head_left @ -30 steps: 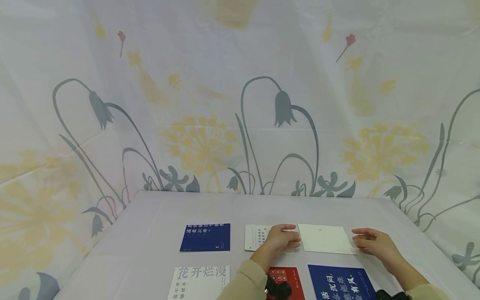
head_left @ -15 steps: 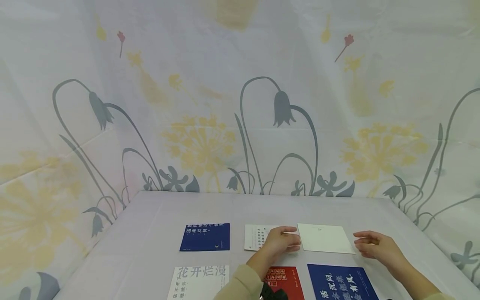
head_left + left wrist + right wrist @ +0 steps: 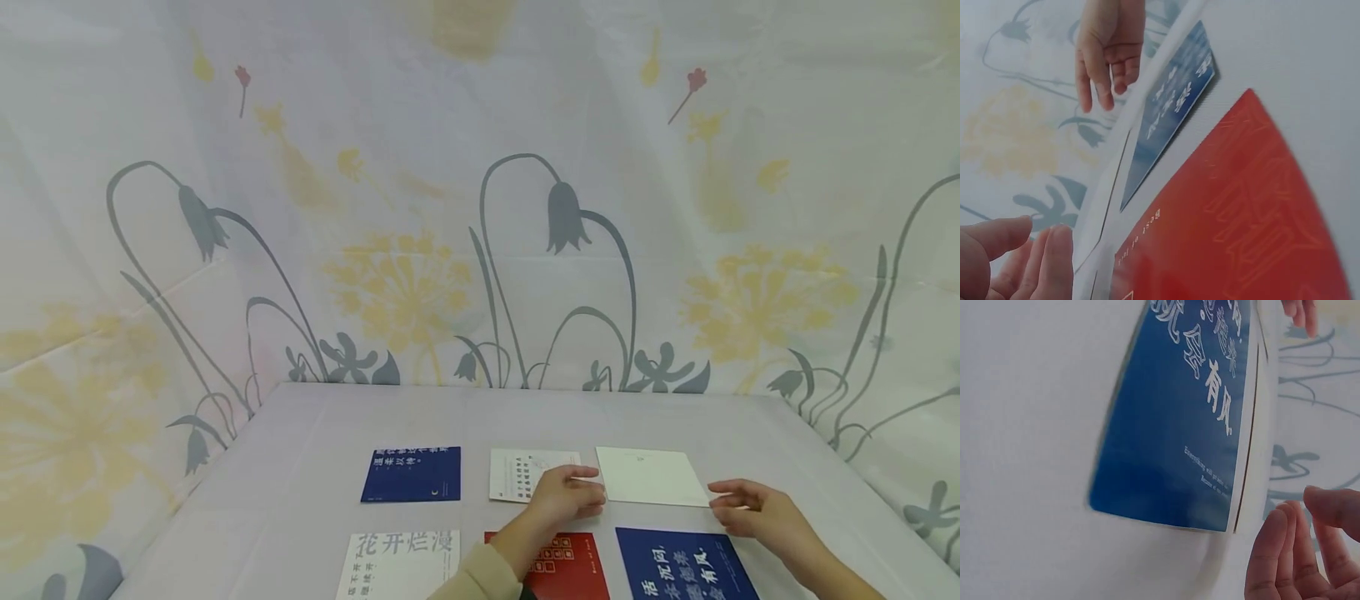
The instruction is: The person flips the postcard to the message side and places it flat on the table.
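A blank cream card lies flat on the white-covered table between my two hands. My left hand hovers at its left corner, fingers loosely bent and holding nothing, partly covering a white printed card. Just off the cream card's right edge is my right hand, its fingers relaxed and holding nothing. Below the left hand lies a red card, partly hidden by that forearm. A blue card with white lettering sits nearest the right hand; the right wrist view shows this blue card close up.
Farther left lie a navy card with a small moon and, nearer me, a white card with large grey characters. The cards form two rows. A flower-printed curtain hangs behind the table and along its sides.
Both hands have drawn slightly back toward me, uncovering more of the white printed card. The right hand has moved a little away from the cream card. The cards stay in place.
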Demonstrator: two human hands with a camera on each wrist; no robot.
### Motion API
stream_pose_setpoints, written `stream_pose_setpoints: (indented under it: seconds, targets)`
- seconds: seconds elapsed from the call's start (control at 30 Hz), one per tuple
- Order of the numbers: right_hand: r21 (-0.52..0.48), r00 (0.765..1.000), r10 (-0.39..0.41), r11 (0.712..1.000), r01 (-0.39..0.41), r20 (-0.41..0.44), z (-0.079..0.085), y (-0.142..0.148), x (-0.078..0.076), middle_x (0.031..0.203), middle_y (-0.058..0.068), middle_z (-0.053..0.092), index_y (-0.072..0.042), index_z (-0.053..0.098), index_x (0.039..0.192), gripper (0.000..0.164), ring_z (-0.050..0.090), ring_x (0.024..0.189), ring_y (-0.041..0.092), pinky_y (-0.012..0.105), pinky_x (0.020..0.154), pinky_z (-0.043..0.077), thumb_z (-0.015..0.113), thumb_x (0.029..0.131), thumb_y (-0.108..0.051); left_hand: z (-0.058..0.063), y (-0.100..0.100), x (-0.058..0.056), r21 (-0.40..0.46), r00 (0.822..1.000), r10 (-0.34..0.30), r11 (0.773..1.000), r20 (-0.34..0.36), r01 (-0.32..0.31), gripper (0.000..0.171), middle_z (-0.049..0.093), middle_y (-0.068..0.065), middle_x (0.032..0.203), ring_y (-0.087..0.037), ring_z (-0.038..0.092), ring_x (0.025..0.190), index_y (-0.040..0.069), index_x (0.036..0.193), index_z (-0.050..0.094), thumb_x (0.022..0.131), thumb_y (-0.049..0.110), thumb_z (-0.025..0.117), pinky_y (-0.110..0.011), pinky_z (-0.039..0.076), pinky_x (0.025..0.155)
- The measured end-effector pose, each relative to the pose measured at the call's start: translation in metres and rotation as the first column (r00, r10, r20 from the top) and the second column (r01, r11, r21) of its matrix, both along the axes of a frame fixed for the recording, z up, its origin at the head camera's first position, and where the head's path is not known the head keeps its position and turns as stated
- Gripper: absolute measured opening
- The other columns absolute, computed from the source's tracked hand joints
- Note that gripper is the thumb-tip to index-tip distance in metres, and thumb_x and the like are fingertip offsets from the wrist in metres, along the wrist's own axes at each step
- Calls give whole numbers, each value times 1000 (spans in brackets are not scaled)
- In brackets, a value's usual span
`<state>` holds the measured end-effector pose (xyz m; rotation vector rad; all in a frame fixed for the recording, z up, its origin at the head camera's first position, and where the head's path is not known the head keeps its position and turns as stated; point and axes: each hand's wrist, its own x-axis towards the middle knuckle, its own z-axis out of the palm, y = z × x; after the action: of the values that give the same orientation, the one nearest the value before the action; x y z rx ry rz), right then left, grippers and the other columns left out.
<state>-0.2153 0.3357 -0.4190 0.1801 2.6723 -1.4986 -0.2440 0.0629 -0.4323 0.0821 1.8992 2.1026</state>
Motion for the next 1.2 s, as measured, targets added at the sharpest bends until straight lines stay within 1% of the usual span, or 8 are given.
stream_pose_setpoints:
  seconds: [0.33,0.5,0.63,0.77,0.87,0.97,1.03,1.2]
  targets:
    - [44,999,-9,999,7,52,-5,-3,11,92,10,64,14,46,121,49,61,83,23,39,73,54,67,83,-8,-2,-3,13,-97,995,-53,994,-83,45,28,66,-2,88,-15,64,79,3,107,65,80,-5,67,-30,55,69]
    - [63,999,7,998,-10,41,-4,-3,18,94,10,63,12,48,121,49,60,84,23,41,74,53,68,83,-13,-3,-7,18,-157,969,-83,986,-232,47,27,67,-1,90,-10,61,78,4,104,66,78,-1,70,-25,54,69]
    - [128,999,35,991,-37,20,-5,-3,23,96,10,63,10,52,118,48,59,85,22,41,73,53,70,82,-15,0,-8,24,-256,953,-125,965,-276,52,27,66,3,90,-10,60,82,8,101,68,75,3,74,-24,51,74]
    - [157,998,46,986,-54,51,-7,-4,26,98,12,62,8,55,113,44,58,86,23,41,74,53,73,79,-15,2,-6,29,-399,949,-181,915,-258,66,29,62,8,95,-12,60,87,18,96,69,71,8,79,-28,51,78]
    - [155,995,54,986,-66,81,-8,-4,27,100,13,62,6,57,108,41,58,88,25,44,75,53,75,77,-14,2,-4,31,-502,929,-249,861,-275,83,30,59,11,100,-11,57,92,23,93,70,67,13,82,-30,48,82]
    - [122,990,89,987,-102,110,-8,-1,28,105,18,59,4,58,107,39,59,89,29,45,75,53,76,77,-14,1,-2,31,-583,885,-330,808,-328,85,32,56,14,103,-8,50,100,25,91,70,64,17,85,-29,43,88]
    - [126,980,177,974,-187,90,-9,2,30,112,25,54,3,58,107,38,57,94,35,47,76,52,75,78,-15,1,-2,32,-628,854,-375,774,-360,75,32,56,14,106,-7,46,104,26,91,71,63,20,86,-29,40,91]
    - [223,924,382,899,-377,22,-14,10,28,121,35,42,-4,58,101,35,42,106,51,58,79,45,76,76,-21,3,0,34,-758,777,-493,652,-392,31,37,54,13,118,-13,40,117,31,97,70,63,33,85,-34,35,99]
